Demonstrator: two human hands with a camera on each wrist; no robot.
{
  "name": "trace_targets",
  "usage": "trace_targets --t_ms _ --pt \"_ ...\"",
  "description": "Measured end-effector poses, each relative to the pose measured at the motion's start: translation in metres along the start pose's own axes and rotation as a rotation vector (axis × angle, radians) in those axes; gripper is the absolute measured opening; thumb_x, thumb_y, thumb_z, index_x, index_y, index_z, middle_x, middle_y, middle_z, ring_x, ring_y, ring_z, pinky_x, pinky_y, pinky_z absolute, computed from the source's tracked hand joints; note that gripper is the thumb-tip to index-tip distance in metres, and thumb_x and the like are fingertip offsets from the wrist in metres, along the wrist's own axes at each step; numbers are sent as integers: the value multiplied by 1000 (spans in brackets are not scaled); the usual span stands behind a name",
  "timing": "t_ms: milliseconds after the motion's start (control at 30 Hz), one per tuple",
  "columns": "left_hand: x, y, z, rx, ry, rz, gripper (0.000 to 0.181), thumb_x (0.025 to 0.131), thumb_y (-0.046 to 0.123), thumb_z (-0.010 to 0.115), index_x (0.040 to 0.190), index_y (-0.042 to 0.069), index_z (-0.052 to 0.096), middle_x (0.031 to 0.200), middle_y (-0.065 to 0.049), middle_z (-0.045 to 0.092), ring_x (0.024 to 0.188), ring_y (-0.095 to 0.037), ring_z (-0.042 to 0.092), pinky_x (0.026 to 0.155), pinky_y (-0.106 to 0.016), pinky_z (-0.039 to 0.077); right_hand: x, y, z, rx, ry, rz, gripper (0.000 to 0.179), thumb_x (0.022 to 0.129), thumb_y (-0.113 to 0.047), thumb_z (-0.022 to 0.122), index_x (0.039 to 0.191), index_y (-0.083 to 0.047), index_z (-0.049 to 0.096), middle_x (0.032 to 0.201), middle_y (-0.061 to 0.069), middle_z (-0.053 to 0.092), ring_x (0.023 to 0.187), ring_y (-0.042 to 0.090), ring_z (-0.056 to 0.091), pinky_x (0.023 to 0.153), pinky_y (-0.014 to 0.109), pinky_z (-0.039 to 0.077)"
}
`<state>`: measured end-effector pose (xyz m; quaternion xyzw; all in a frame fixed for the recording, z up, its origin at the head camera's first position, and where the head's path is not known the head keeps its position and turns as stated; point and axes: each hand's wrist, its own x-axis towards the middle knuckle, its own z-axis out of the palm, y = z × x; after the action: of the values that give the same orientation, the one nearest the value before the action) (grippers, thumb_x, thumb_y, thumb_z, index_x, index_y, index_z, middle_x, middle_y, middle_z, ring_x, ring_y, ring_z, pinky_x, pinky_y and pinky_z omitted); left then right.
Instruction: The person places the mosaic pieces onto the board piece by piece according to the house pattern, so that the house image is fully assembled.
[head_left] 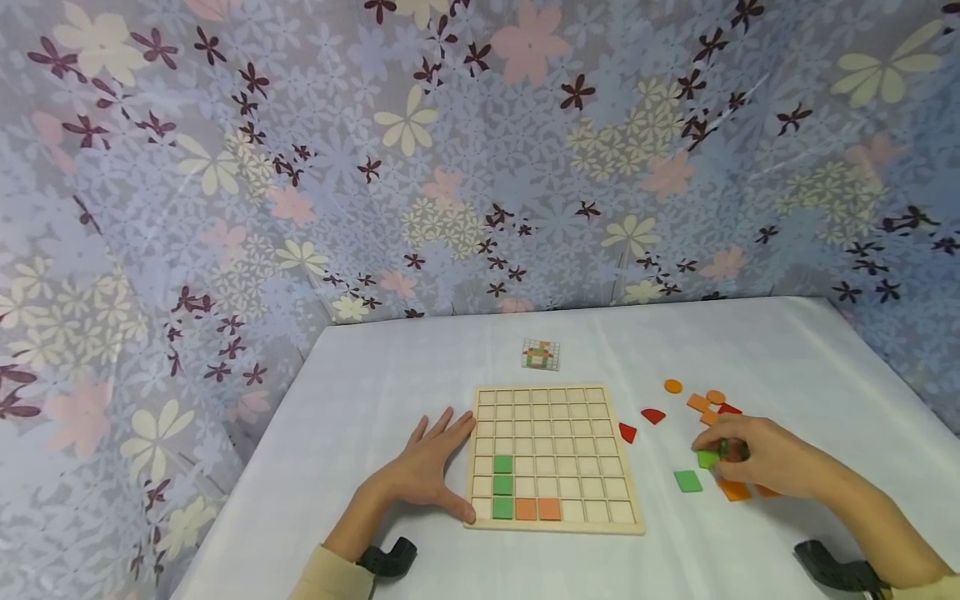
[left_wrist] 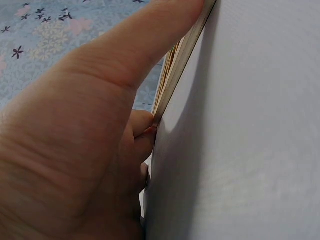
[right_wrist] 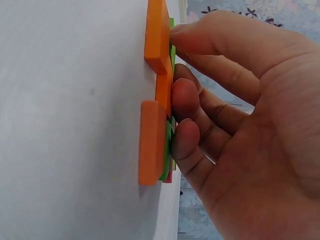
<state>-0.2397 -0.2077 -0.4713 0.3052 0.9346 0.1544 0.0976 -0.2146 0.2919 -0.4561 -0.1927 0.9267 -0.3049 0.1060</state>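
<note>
On the white table lies a wooden grid board (head_left: 555,531), with green square tiles (head_left: 502,485) up one column and two orange square tiles (head_left: 537,509) in its bottom row. My left hand (head_left: 431,467) rests at the board's left edge, fingers spread, thumb at the near corner; the left wrist view shows the thumb (left_wrist: 135,45) along the wooden rim. To the right of the board, my right hand (head_left: 757,458) reaches down into loose tiles, fingers bent. Its thumb and fingertips pinch a light green tile (head_left: 707,459). Orange tiles (right_wrist: 152,145) lie beside those fingers.
A small pattern card (head_left: 541,355) lies behind the board. Red quarter-round pieces (head_left: 653,415), orange discs (head_left: 672,387) and a green tile (head_left: 687,481) are scattered on the right. Flowered cloth (head_left: 480,167) hangs beyond the table.
</note>
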Motion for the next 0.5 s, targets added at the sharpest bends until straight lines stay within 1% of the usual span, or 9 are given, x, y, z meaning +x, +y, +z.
trace_targets --t_ms 200,267,367,500 --pt "0 1 -1 -13 -2 1 138 48 87 66 156 18 14 160 4 10 146 -25 -2 113 -52 -5 0 -2 1 -16 2 47 30 77 -25 80 106 -20 72 98 -2 59 68 11 47 54 24 41" --pt "0 2 -1 -14 1 5 138 49 87 66 156 18 14 160 3 10 146 -25 -2 113 -52 -6 0 -2 1 -25 9 46 31 76 -25 81 105 -20 72 102 -1 59 68 11 46 55 24 40" --pt "0 2 -2 -9 6 6 137 49 87 66 156 17 14 160 3 11 146 -25 -1 113 -52 -5 0 -1 1 -16 9 19 31 77 -25 80 106 -20 72 99 -1 58 67 10 46 54 24 40" --pt "-1 2 -2 -3 2 -1 138 49 87 66 156 17 14 160 4 10 146 -25 -2 113 -52 -5 2 -1 1 -11 7 -34 30 79 -24 79 107 -18 72 89 -4 56 62 8 45 52 24 40"
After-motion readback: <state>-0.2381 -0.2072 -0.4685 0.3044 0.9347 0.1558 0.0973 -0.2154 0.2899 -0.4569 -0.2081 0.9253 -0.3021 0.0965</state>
